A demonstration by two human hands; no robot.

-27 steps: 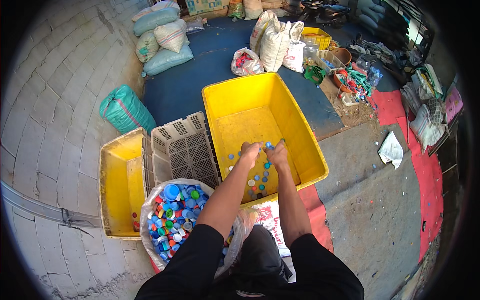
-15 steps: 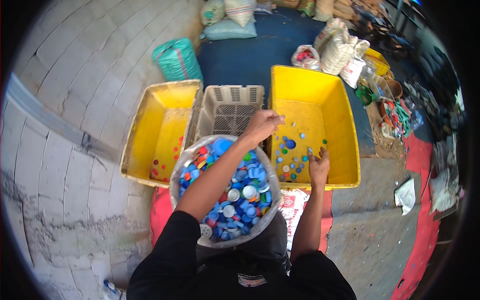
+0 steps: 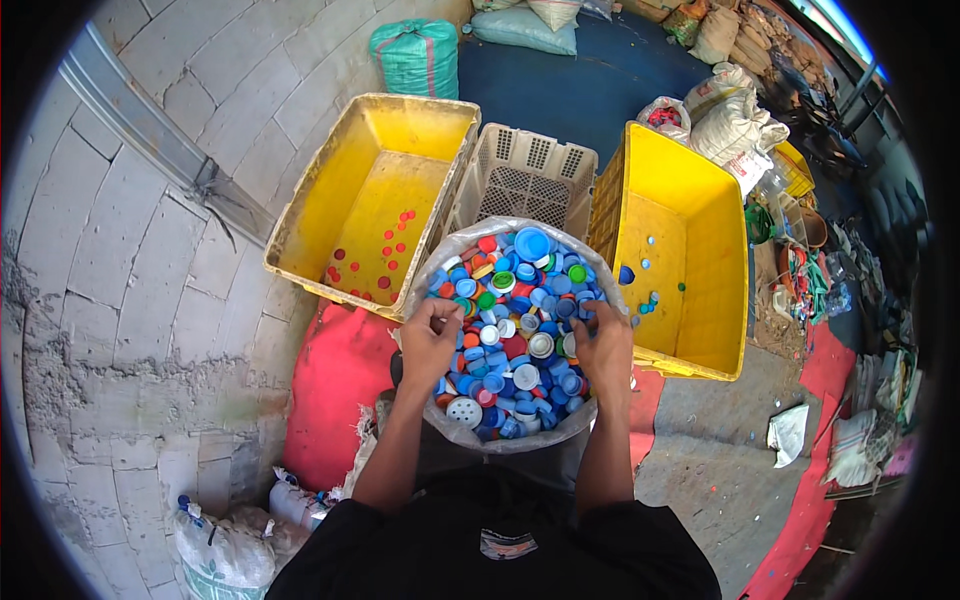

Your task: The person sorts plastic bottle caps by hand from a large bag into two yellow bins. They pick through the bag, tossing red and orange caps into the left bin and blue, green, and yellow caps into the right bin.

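An open whitish sack (image 3: 440,428), filled to the top with plastic bottle caps (image 3: 515,345), stands right in front of me. Most caps are blue, mixed with white, green, red and orange ones. At the sack's left side my left hand (image 3: 430,340) is over the caps, its fingers curled and closed. My right hand (image 3: 606,350) reaches in from the opposite side, fingers bent down at the caps. What either hand pinches is hidden or too small to name. Red caps lie scattered in the left yellow tub (image 3: 365,125); a few blue ones and a green one lie in the right yellow tub (image 3: 700,200).
A beige plastic crate (image 3: 535,150) stands between the tubs, behind the sack. A block wall (image 3: 130,290) runs along the left. Beyond are a green sack (image 3: 418,60) and white sacks (image 3: 725,110). Another filled sack (image 3: 225,550) sits low at left.
Both hands have come back from the right yellow tub to the caps in the sack. The view has shifted, and fewer caps show in the right tub, partly cut off by its near wall.
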